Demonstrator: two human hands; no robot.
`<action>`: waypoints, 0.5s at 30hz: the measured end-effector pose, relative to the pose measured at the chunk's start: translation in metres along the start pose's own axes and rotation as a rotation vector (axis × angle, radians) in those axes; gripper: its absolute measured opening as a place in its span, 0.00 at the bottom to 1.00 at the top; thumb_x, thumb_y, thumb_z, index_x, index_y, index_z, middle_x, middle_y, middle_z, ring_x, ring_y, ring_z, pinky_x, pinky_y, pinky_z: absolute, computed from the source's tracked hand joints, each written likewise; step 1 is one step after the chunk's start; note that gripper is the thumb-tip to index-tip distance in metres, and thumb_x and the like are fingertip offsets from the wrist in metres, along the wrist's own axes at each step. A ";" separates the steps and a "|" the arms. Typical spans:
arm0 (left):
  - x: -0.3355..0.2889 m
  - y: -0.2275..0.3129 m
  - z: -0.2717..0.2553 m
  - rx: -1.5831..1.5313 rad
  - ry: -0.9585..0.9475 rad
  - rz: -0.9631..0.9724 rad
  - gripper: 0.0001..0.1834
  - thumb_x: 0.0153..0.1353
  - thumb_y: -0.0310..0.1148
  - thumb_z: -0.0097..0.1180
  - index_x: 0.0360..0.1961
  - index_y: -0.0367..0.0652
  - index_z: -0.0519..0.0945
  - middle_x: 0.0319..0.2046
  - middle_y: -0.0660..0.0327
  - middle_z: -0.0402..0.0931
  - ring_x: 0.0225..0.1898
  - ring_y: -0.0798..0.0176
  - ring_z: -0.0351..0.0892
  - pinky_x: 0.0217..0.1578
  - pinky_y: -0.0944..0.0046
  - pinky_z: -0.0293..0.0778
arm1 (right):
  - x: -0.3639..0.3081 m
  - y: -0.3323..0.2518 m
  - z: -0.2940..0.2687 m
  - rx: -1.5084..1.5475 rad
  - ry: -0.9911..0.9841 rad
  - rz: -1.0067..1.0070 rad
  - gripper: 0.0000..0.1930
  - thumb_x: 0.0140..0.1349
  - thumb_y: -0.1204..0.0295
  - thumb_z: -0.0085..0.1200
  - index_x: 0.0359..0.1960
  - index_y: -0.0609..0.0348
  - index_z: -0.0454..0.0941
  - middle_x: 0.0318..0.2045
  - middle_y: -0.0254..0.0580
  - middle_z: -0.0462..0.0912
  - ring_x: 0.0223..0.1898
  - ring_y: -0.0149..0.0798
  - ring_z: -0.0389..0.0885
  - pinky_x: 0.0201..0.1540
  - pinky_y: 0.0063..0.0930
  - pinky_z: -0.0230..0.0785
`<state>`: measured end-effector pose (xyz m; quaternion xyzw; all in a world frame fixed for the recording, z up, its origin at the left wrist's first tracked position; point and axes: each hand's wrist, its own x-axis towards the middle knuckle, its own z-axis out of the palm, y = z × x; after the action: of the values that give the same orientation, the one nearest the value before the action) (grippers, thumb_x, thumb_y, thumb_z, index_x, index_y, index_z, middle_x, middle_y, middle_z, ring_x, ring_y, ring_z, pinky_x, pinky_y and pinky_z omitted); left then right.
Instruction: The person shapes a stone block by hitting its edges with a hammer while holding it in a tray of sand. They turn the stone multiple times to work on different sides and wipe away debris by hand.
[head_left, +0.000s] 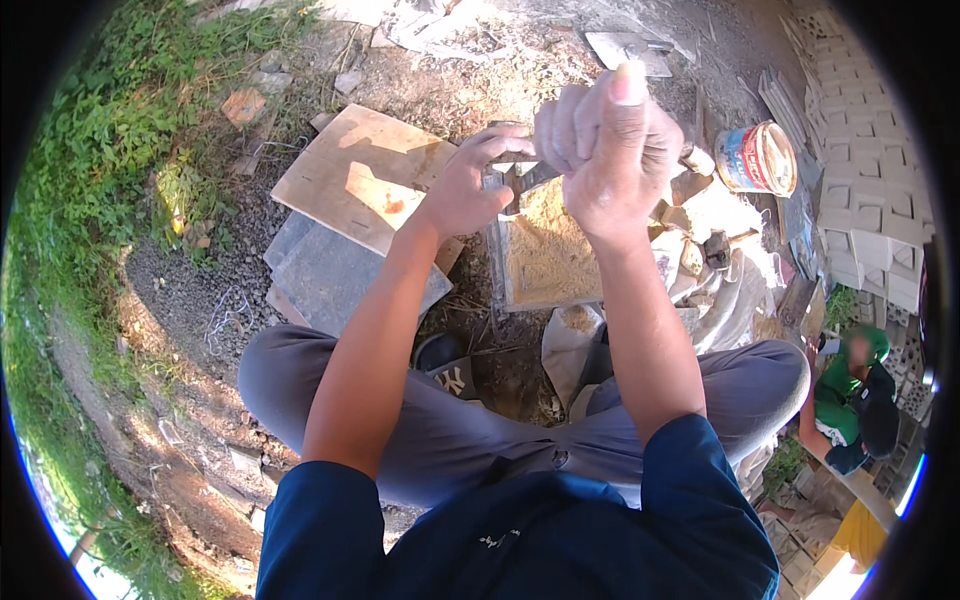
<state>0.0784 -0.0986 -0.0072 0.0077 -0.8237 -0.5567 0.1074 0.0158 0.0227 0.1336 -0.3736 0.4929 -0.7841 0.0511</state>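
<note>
My left hand [462, 185] is at the far left corner of a shallow metal frame [500, 265], its fingers and thumb curled around a metal part there. Tan sandy powder [548, 250] fills the frame, its surface uneven. Above the frame's far right side, my right hand [612, 150] is closed in a fist with the thumb on top, pale dust coating the fingers. What the fist holds, if anything, is hidden.
Left of the frame, a wooden board [365, 175] overlaps a grey slab [345, 270]. A labelled bucket [757, 158] stands right, near stacked pale blocks [870, 200]. A flat trowel [628, 52] lies at the far side. Another person [850, 400] is at lower right.
</note>
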 end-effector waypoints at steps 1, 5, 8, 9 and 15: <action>-0.002 0.012 0.000 0.020 -0.042 -0.011 0.25 0.52 0.26 0.58 0.54 0.41 0.76 0.60 0.48 0.68 0.63 0.52 0.69 0.61 0.56 0.67 | -0.001 -0.003 0.001 -0.129 -0.015 0.009 0.27 0.78 0.57 0.35 0.18 0.57 0.62 0.11 0.33 0.61 0.11 0.27 0.57 0.15 0.23 0.49; 0.010 0.046 0.022 -0.079 0.206 0.121 0.15 0.55 0.31 0.61 0.44 0.40 0.80 0.44 0.51 0.79 0.47 0.54 0.81 0.47 0.57 0.75 | -0.003 -0.005 -0.026 -0.227 -0.294 0.023 0.25 0.77 0.57 0.38 0.25 0.62 0.73 0.20 0.41 0.75 0.22 0.34 0.75 0.26 0.25 0.65; 0.015 0.051 0.025 -0.323 0.213 -0.146 0.22 0.62 0.40 0.64 0.15 0.40 0.74 0.09 0.70 0.66 0.15 0.74 0.67 0.17 0.68 0.60 | -0.024 -0.010 -0.060 -0.394 -0.061 0.016 0.13 0.70 0.66 0.52 0.47 0.61 0.80 0.44 0.48 0.82 0.46 0.41 0.79 0.52 0.34 0.69; 0.015 0.050 0.031 -0.483 0.221 -0.122 0.20 0.66 0.39 0.61 0.19 0.40 0.75 0.13 0.71 0.67 0.16 0.76 0.66 0.17 0.71 0.59 | -0.043 -0.006 -0.083 -0.607 0.113 0.127 0.14 0.71 0.65 0.48 0.46 0.62 0.80 0.44 0.49 0.82 0.46 0.45 0.80 0.52 0.36 0.70; 0.011 0.015 0.047 -1.113 0.402 0.035 0.14 0.73 0.41 0.46 0.43 0.41 0.75 0.21 0.69 0.62 0.19 0.66 0.61 0.22 0.64 0.60 | -0.186 0.078 -0.175 -1.386 0.262 0.788 0.31 0.69 0.47 0.44 0.61 0.61 0.67 0.56 0.58 0.75 0.55 0.57 0.76 0.58 0.51 0.66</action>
<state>0.0606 -0.0516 -0.0086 0.0420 -0.3714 -0.8907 0.2586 0.0155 0.1950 -0.0700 -0.0241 0.9645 -0.2619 0.0223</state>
